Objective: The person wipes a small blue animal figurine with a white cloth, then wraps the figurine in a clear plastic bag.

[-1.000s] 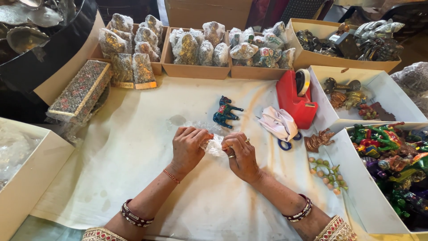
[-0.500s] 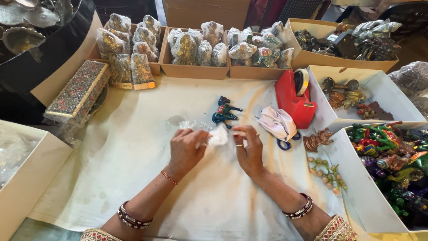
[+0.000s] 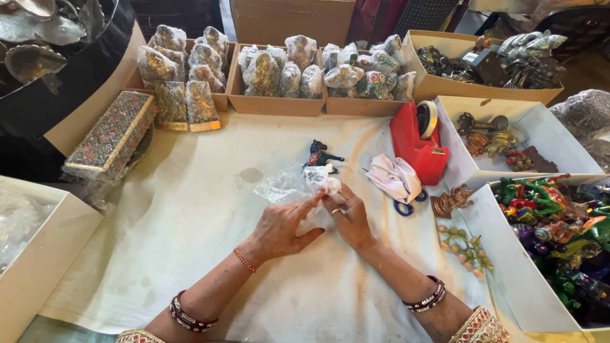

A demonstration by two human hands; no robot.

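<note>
bubble wrap bundle (image 3: pixel 316 180) pinched between both hands' fingers (image 3: pixel 318 198)

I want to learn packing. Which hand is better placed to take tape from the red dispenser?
Probably the right hand: the red tape dispenser stands on its side of the cloth. The left hand pins the bubble-wrapped bundle and lies farther away.

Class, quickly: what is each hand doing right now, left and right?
Left hand: fingers closed on the bubble wrap.
Right hand: fingers closed around the small wrapped bundle.
</note>
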